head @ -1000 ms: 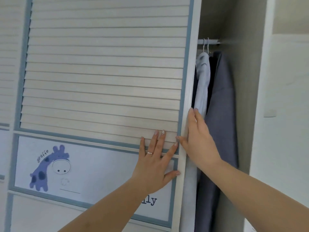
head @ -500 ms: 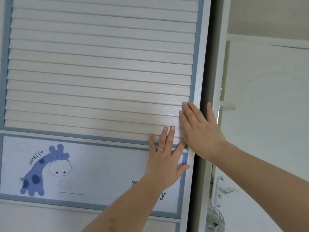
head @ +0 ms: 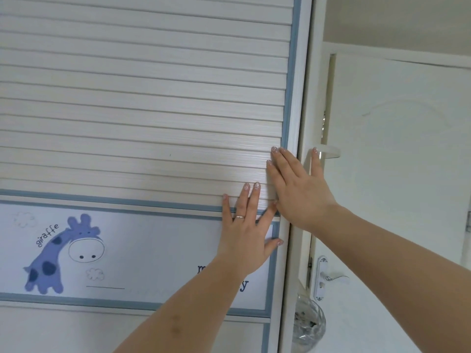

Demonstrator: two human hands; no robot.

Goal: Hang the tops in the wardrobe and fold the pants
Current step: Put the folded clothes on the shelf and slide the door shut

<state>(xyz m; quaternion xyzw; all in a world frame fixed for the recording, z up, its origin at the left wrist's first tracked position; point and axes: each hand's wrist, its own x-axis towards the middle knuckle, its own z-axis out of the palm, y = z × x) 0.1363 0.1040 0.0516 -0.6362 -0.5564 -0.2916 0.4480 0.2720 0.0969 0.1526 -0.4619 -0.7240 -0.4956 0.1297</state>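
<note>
We are pressing left hand and right hand, fingers flat, holding nothing, on wardrobe door at frame centre; closing step, seemingly finished. Next: release door.

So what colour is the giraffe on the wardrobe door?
Purple-blue giraffe with darker spots and a white muzzle; head view.

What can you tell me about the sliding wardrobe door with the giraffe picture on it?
The pale wood-look sliding wardrobe door has horizontal louvre slats above, dusty-blue trim, and a white panel below printed with a blue spotted giraffe, the word "giraffe" and small clouds. It stands upright, pushed across to the white frame with no gap visible. The left hand lies flat on it; the right hand presses its right edge.
</note>
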